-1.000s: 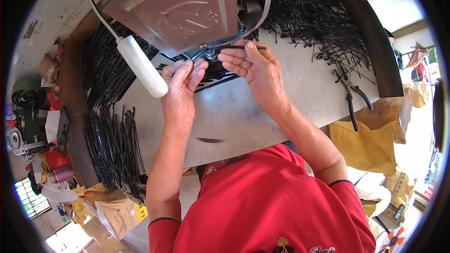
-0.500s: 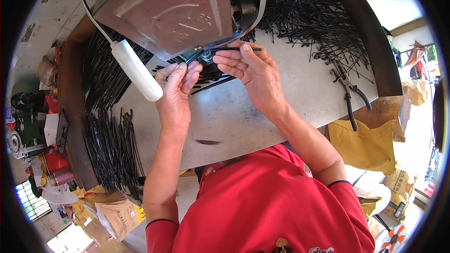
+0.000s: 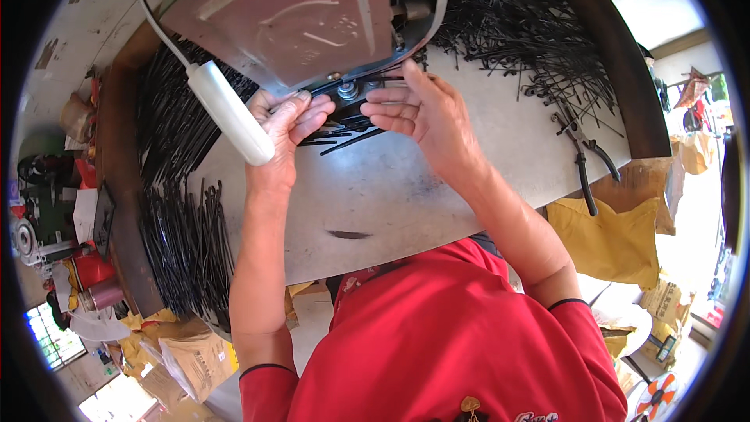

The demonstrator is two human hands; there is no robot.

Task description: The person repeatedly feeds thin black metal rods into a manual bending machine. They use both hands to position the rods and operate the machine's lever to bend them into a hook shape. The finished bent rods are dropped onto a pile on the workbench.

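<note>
Seen from above, a person in a red shirt (image 3: 453, 328) works with both bare hands under a large, dull red machine (image 3: 297, 23). A thin black rod (image 3: 384, 78) lies crosswise just below the machine's lower edge, beside a round metal bolt (image 3: 348, 91). The left grip (image 3: 280, 121) pinches the rod's left end between thumb and fingers. The right grip (image 3: 437, 121) is at the rod's other end, thumb raised and fingers curved toward the bolt; whether it grasps the rod or has released it cannot be told.

The grey metal surface (image 3: 375, 187) has a curved front edge and a raised brown rim (image 3: 625, 55). More black rods lie in bundles along its left side (image 3: 187, 242), and a tangled heap (image 3: 523, 23) fills the far right. Pliers with dark handles (image 3: 576, 137) rest near the right edge. A white tube (image 3: 233, 113) on a thin stem hangs over the left forearm.

Around the surface, the room is cluttered: a yellow cloth (image 3: 613, 242) at the right, brown sacks (image 3: 195, 359) at the lower left, a bright window (image 3: 55, 336) and a fan with orange blades (image 3: 658, 395).
</note>
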